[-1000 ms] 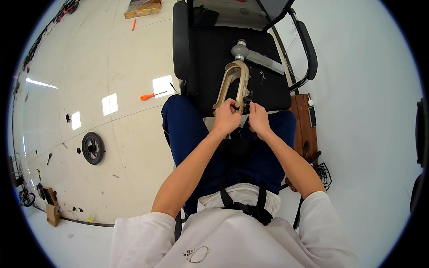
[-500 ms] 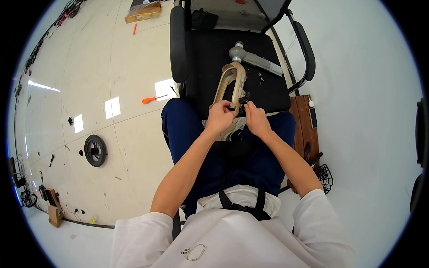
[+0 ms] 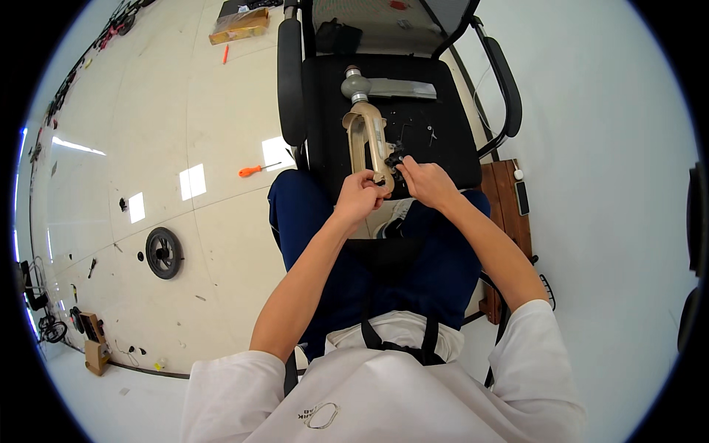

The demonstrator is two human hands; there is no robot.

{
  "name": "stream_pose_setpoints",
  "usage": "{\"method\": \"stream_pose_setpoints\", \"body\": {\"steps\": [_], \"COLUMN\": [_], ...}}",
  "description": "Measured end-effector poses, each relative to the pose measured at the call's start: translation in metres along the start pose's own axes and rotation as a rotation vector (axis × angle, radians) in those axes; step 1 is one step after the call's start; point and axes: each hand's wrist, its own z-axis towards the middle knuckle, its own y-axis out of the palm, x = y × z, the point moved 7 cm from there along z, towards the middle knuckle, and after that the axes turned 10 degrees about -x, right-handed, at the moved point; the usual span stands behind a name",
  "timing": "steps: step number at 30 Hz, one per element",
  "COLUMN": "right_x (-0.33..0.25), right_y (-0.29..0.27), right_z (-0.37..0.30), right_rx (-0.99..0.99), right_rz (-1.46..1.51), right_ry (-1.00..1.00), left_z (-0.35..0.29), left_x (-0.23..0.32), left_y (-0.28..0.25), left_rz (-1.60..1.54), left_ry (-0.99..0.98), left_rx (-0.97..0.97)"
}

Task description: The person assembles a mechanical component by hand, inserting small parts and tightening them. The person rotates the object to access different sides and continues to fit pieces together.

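A beige bike fork lies on the black chair seat in front of me, joined at its far end to a grey frame piece. My left hand is closed round the near tip of one fork leg, its thumb and fingers pinching there. Beside that leg, the fingers of my right hand are pressed together on a small black part. Its exact kind is too small to make out, and my fingers cover some of it. Small metal bits, among them a bolt, lie on the seat to the right.
The chair's armrests rise on both sides of the seat. An orange-handled screwdriver, a small black wheel and scattered parts lie on the floor at left. A wooden board with a black phone-like device is at right.
The fork and frame piece have swung so that their far end sits further left, with the fork standing straighter. My right hand has shifted slightly right with the black part, away from my left.
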Motion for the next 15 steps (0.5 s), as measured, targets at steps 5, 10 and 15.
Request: {"method": "stream_pose_setpoints", "body": {"steps": [5,10,15], "right_x": [-0.028,-0.044,-0.056], "right_y": [-0.006,-0.002,-0.003], "right_z": [-0.004,0.000,0.004], "right_rx": [-0.066,-0.147,-0.161], "right_rz": [0.077,0.045,0.018], "right_ry": [0.012,0.016,-0.017], "left_z": [-0.019,-0.004,0.060], "left_x": [0.003,-0.006,0.021], "left_y": [-0.007,-0.035,-0.069], "left_rz": [0.014,0.123,0.555], "left_ry": [-0.026,-0.117,-0.062], "left_rx": [-0.024,0.118,0.359]}}
